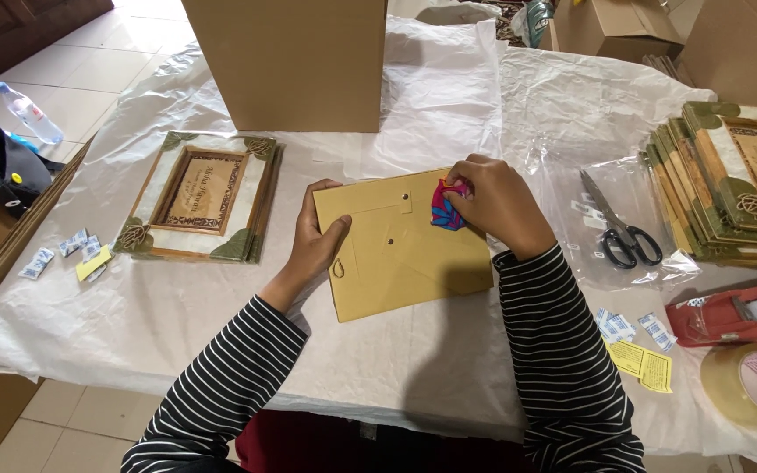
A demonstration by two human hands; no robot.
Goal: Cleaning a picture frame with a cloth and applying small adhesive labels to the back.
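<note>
Hands at work on the tan back of a picture frame

The frame back (405,250) lies face down at the middle of the table (133,324), near its front edge. The left hand (317,241) clamps its left edge, thumb on top. The right hand (497,203) is closed around a pink-and-blue cloth (445,208), pressing it on the upper right corner. Another frame (199,197) lies to the left; scissors (617,223) and a frame stack (733,188) lie to the right.

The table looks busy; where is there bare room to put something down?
Free white covering lies in front of the framed picture, left of the left hand, and behind the tan backing board, right of the cardboard box. The right side is crowded: scissors, stacked frames, tape dispenser, tape roll.
</note>
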